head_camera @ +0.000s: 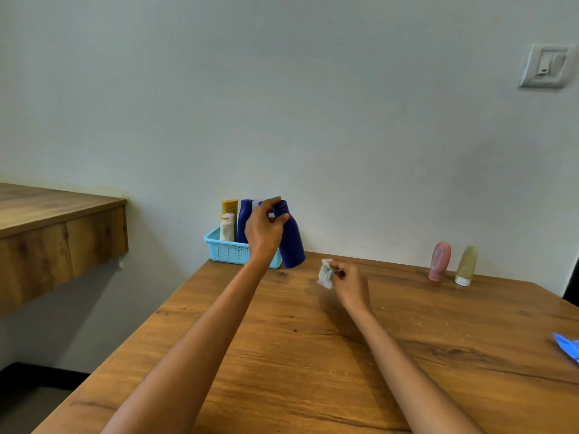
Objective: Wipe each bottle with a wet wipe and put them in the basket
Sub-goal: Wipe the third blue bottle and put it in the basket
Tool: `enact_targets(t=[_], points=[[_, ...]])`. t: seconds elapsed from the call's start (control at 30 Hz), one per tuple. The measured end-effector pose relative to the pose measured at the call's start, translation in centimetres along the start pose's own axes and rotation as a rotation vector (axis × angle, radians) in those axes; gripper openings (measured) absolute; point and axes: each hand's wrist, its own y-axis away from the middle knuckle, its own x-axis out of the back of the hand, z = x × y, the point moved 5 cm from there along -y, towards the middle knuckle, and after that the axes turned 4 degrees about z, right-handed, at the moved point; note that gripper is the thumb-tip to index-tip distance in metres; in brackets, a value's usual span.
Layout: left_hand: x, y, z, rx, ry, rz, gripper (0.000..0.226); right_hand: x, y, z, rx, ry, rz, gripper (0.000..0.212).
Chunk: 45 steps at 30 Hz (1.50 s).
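My left hand (263,230) grips a dark blue bottle (291,242) by its neck, tilted, at the right end of the light blue basket (228,250). The bottle's base hangs just above the table beside the basket. In the basket stand a yellow bottle (229,205), a white bottle (227,227) and another blue bottle (244,219). My right hand (349,285) pinches a crumpled wet wipe (326,272) low over the wooden table (313,355). A pink tube (439,260) and a pale green tube (466,265) stand upside down on their caps at the far right.
A blue wipe packet (568,346) lies at the table's right edge. The basket sits at the table's far left corner against the wall. A wooden shelf (59,233) juts from the wall on the left. A wall switch (546,65) is at the upper right.
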Motion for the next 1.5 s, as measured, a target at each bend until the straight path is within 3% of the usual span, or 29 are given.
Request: enact_targets(t=[0.13, 0.37, 0.8, 1.03, 1.37, 1.5], points=[[0.6, -0.8, 0.0, 0.019, 0.010, 0.073, 0.042, 0.7, -0.7, -1.2, -0.009, -0.239, 0.123, 0.028], [0.7, -6.4, 3.0, -0.069, -0.088, 0.051, 0.039, -0.2, -3.9, -5.1, -0.002, -0.329, 0.151, 0.027], [-4.8, -12.0, -2.5, -0.092, -0.381, -0.112, 0.037, -4.4, -9.2, -4.6, 0.019, -0.234, 0.069, 0.025], [-7.6, -11.1, -4.7, -0.323, -0.680, -0.197, 0.034, -5.9, -10.0, -2.5, 0.019, -0.211, 0.070, 0.026], [-8.2, -10.3, -6.1, -0.509, -0.965, -0.146, 0.038, -7.4, -10.1, -2.1, 0.018, -0.196, 0.060, 0.027], [-7.4, -10.4, -6.4, -0.492, -1.043, -0.135, 0.046, -6.8, -10.0, -2.1, -0.003, -0.239, 0.072, 0.028]])
